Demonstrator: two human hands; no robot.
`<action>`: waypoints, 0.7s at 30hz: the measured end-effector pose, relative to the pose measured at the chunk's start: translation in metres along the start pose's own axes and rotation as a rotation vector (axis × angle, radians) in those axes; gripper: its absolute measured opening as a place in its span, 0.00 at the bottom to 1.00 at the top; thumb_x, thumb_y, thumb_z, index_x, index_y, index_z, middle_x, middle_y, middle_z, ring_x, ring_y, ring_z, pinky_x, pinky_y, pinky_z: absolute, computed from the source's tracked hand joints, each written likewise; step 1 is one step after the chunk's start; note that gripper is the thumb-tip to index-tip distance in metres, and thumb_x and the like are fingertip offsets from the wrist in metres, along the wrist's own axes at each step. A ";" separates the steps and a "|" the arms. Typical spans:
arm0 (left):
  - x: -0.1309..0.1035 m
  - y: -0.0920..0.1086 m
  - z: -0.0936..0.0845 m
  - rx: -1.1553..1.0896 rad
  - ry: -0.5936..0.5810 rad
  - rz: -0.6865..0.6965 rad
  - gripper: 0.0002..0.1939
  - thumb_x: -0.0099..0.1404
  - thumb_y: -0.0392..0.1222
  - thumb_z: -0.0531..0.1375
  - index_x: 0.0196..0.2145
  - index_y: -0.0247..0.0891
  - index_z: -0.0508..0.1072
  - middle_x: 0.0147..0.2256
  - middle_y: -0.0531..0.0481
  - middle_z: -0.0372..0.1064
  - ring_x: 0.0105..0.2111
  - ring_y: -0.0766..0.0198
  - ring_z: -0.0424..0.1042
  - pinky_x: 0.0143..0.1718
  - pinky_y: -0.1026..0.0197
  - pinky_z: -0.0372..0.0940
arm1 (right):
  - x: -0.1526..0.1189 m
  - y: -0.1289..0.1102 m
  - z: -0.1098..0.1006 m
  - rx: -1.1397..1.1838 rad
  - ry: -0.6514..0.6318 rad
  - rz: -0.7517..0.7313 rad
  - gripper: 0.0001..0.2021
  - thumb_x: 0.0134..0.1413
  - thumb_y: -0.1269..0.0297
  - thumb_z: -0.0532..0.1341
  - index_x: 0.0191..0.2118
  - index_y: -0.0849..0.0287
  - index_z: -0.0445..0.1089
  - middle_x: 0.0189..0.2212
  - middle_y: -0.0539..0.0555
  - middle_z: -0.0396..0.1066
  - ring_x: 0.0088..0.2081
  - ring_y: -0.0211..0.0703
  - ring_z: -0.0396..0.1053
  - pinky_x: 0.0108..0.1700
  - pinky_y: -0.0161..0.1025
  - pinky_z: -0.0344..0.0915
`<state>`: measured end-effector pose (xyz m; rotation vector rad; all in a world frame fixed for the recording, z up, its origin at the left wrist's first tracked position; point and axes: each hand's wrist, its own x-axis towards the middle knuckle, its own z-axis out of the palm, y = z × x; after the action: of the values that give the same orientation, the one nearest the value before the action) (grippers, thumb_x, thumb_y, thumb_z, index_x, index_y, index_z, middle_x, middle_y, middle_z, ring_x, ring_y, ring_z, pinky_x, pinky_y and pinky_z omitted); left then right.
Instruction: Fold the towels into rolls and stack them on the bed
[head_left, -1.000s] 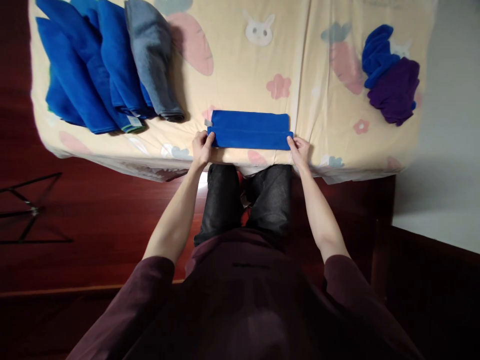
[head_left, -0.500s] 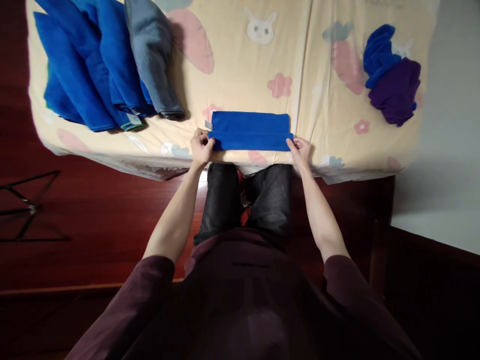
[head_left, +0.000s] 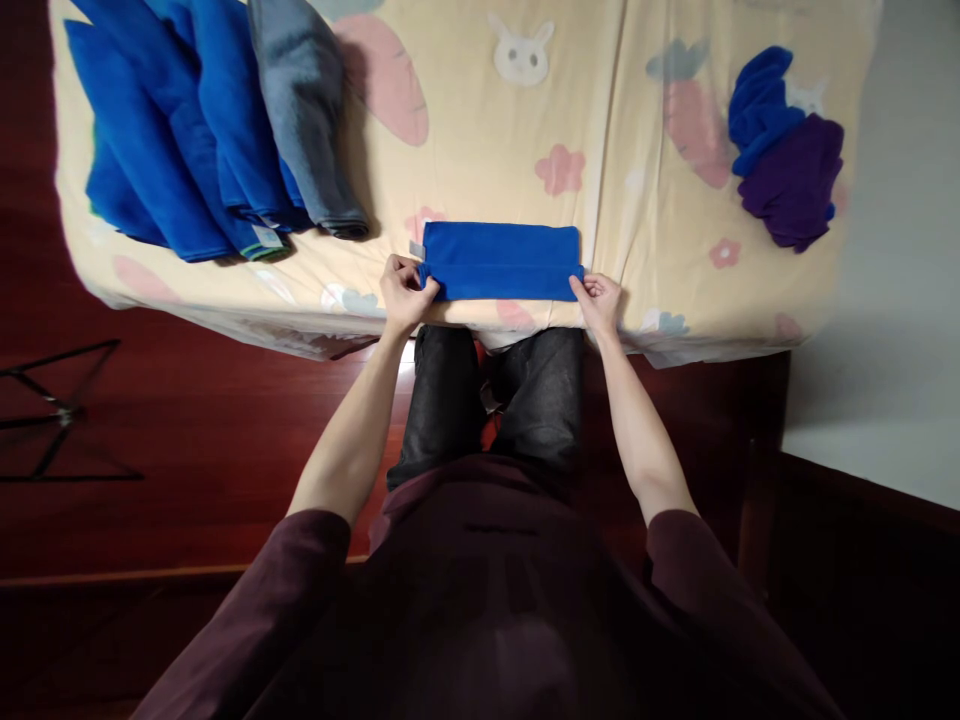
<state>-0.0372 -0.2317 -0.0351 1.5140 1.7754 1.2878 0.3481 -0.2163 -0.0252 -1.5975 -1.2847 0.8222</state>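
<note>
A blue cloth (head_left: 502, 262), partly folded into a flat rectangle, lies near the front edge of the bed. A fold line runs across it, with a narrower strip on the side closest to me. My left hand (head_left: 406, 292) pinches the left end of that strip, thumb resting on top. At the opposite end, my right hand (head_left: 598, 299) grips the strip's corner between thumb and fingers. A small pale tag (head_left: 416, 250) sticks out at the cloth's left side, just above my left hand.
Several folded blue cloths (head_left: 165, 150) and a grey one (head_left: 300, 110) overlap at the left. Crumpled blue cloth (head_left: 761, 110) and purple cloth (head_left: 795, 185) lie at the right. The patterned sheet (head_left: 480, 150) covers the bed. A thin black stand (head_left: 64, 412) is on the floor, left.
My left thumb has shifted slightly right and inward over the cloth's left end. My right hand and the cloth stay almost the same.
</note>
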 end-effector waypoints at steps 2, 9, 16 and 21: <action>0.000 0.000 0.000 0.003 0.019 0.001 0.17 0.54 0.43 0.68 0.22 0.43 0.60 0.33 0.47 0.62 0.36 0.58 0.66 0.39 0.53 0.69 | 0.000 0.001 0.001 -0.009 0.010 -0.010 0.26 0.50 0.35 0.73 0.30 0.55 0.71 0.25 0.48 0.68 0.27 0.38 0.66 0.32 0.38 0.67; 0.000 0.001 -0.001 -0.014 0.047 0.024 0.16 0.53 0.43 0.71 0.30 0.43 0.66 0.37 0.46 0.64 0.37 0.56 0.67 0.43 0.50 0.70 | 0.000 0.008 0.002 -0.046 -0.003 -0.013 0.21 0.55 0.43 0.73 0.35 0.55 0.72 0.27 0.48 0.66 0.28 0.37 0.65 0.34 0.37 0.69; -0.011 0.017 0.000 0.012 -0.020 0.103 0.06 0.65 0.46 0.65 0.36 0.43 0.79 0.43 0.41 0.72 0.50 0.46 0.71 0.57 0.42 0.67 | -0.012 -0.001 0.002 -0.137 0.008 -0.091 0.19 0.64 0.48 0.69 0.52 0.55 0.77 0.52 0.60 0.70 0.44 0.46 0.74 0.48 0.46 0.77; -0.014 0.019 -0.001 0.058 -0.085 0.105 0.11 0.70 0.50 0.62 0.41 0.44 0.81 0.44 0.42 0.76 0.54 0.44 0.70 0.63 0.38 0.62 | -0.020 -0.014 0.007 -0.249 -0.109 -0.223 0.17 0.73 0.54 0.59 0.57 0.50 0.80 0.59 0.60 0.75 0.63 0.57 0.72 0.66 0.59 0.71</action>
<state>-0.0252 -0.2461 -0.0210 1.6883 1.7132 1.2108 0.3316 -0.2328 -0.0157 -1.5799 -1.6633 0.6363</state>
